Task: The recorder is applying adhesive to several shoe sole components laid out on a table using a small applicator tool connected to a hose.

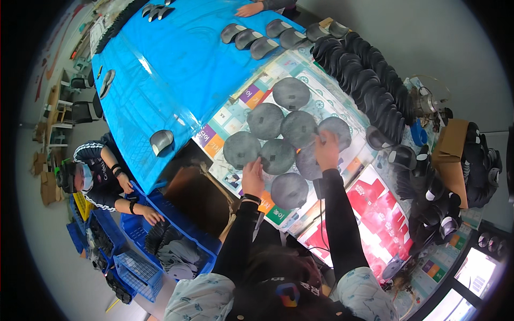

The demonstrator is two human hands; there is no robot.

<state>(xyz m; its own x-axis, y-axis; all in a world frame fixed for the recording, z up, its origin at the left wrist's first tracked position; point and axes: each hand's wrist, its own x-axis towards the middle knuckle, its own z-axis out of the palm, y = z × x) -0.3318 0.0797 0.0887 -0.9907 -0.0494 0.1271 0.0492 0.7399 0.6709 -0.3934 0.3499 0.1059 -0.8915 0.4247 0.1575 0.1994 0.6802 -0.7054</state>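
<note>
Several round grey discs, most with a small dark mark near the middle, lie close together on the printed board in front of me. My left hand [253,178] is closed, fingertips together at the edges of a left disc [240,147] and a middle disc [279,160]. What it pinches, if anything, is too small to tell. Over on the right, my right hand [327,152] has its fingers drawn together on a disc [338,128]; anything between them is hidden. Its wrist partly covers another disc [307,165]. Nearest to me is a separate disc [289,193].
Long rows of stacked dark curved pieces [364,80] line the right side. Beyond the board is a blue-covered table [176,59] with curved grey pieces. A co-worker [96,174] reaches into a blue crate [209,243] at left; another person's hand [250,9] rests far back. A cardboard box [451,160] stands right.
</note>
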